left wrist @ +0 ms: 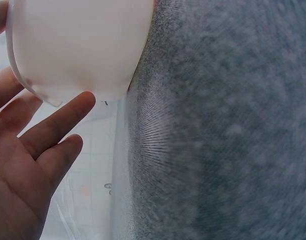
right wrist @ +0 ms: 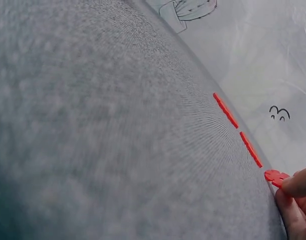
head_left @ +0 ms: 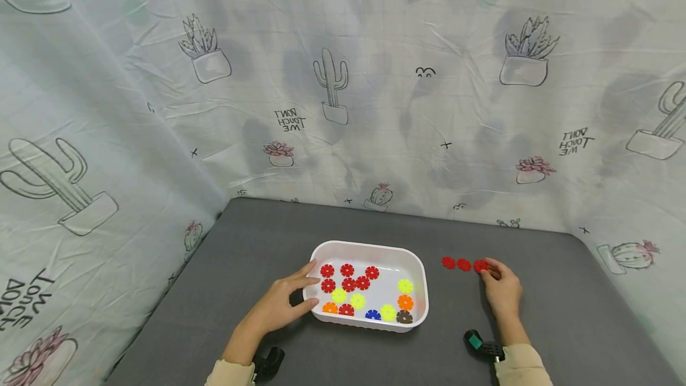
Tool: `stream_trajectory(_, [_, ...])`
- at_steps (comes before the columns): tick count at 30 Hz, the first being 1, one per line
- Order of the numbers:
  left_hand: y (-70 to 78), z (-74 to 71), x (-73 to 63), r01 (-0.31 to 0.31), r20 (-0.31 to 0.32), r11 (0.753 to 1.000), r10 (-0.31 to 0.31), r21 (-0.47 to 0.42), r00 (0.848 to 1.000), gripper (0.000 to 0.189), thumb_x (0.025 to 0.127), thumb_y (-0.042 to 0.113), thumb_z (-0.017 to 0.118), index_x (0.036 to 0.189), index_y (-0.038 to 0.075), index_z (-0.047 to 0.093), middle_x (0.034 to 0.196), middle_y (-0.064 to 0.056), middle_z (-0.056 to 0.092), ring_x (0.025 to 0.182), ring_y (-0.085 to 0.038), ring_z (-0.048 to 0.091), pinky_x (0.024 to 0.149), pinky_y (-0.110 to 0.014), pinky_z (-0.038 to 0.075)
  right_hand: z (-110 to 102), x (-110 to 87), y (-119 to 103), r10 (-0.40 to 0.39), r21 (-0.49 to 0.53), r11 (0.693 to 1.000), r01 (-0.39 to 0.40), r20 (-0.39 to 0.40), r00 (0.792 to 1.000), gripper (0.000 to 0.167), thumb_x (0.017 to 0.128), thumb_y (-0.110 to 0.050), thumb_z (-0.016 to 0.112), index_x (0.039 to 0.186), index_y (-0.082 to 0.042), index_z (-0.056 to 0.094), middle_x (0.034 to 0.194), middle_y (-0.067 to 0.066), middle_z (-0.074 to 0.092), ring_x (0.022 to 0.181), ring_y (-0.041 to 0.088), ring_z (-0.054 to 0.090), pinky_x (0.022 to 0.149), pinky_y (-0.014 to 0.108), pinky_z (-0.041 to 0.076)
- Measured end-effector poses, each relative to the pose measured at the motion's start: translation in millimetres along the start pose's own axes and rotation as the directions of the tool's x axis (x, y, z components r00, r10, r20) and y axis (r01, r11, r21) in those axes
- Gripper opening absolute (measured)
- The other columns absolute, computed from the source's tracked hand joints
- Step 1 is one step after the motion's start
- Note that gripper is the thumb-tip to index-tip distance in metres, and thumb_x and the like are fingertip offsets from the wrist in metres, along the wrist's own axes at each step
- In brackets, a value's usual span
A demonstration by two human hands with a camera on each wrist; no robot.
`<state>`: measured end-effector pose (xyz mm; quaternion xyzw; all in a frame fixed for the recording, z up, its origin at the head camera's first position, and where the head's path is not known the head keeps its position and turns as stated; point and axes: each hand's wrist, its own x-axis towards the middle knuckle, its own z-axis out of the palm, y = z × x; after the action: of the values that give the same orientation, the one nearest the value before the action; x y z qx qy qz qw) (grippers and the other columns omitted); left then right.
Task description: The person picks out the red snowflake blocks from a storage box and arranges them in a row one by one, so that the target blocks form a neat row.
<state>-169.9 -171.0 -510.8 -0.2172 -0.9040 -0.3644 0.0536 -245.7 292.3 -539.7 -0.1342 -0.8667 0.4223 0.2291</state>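
Note:
A white tray [head_left: 370,321] holds several notched plastic snowflake discs in red, yellow, orange, blue and brown. At its left end my left hand [head_left: 286,296] rests on the rim with fingers spread. In the left wrist view, that hand [left wrist: 40,135] lies beside the tray's outer wall [left wrist: 83,50], two fingers extended below it. My right hand [head_left: 502,288] pinches a red snowflake disc [head_left: 480,265] between thumb and fingers. That disc [right wrist: 274,177] appears tilted in the right wrist view. To its left, two red snowflake discs [head_left: 464,265] lie in a row on the table.
A grey cloth-covered table [head_left: 257,237] carries everything. White curtains [head_left: 375,106] printed with potted cacti stand behind it and along its sides. Black wrist-worn devices [head_left: 482,344] sit on both forearms, above the table's near part.

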Motion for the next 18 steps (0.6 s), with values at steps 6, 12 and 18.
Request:
stream_trajectory(6, [-0.3, 0.4, 0.4, -0.013, -0.002, 1.000, 0.013, 0.009, 1.000, 0.042, 0.086, 0.034, 0.068, 0.122, 0.013, 0.065, 0.150, -0.002, 0.039, 0.133, -0.024, 0.044, 0.101, -0.053, 0.042, 1.4, -0.2, 1.2, -0.046, -0.029, 0.999, 0.045, -0.025, 0.999, 0.030, 0.084, -0.002, 0.064, 0.114, 0.002, 0.066, 0.103, 0.024, 0.067, 0.067, -0.030, 0.032, 0.065, 0.006, 0.034])
stream_trajectory(12, [-0.2, -0.2, 0.3, -0.013, 0.001, 1.000, 0.013, 0.008, 1.000, 0.043, 0.086, 0.033, 0.068, 0.122, 0.012, 0.065, 0.150, -0.003, 0.040, 0.133, -0.025, 0.044, 0.101, -0.053, 0.042, 2.5, -2.6, 1.7, -0.023, 0.020, 1.000, 0.023, -0.005, 1.000, 0.034, 0.085, 0.001, 0.063, 0.119, 0.004, 0.062, 0.115, 0.027, 0.061, 0.072, -0.032, 0.031, 0.064, -0.007, 0.030])
stream_trajectory(18, [-0.9, 0.0, 0.0, -0.007, -0.006, 1.000, 0.007, 0.005, 1.000, 0.043, 0.085, 0.032, 0.069, 0.122, 0.012, 0.065, 0.149, -0.002, 0.041, 0.132, -0.025, 0.045, 0.100, -0.053, 0.042, 0.8, -6.0, 0.1, 0.004, 0.056, 0.998, -0.005, 0.001, 1.000, 0.036, 0.087, 0.000, 0.062, 0.122, 0.005, 0.059, 0.122, 0.027, 0.058, 0.075, -0.034, 0.031, 0.067, -0.008, 0.030])
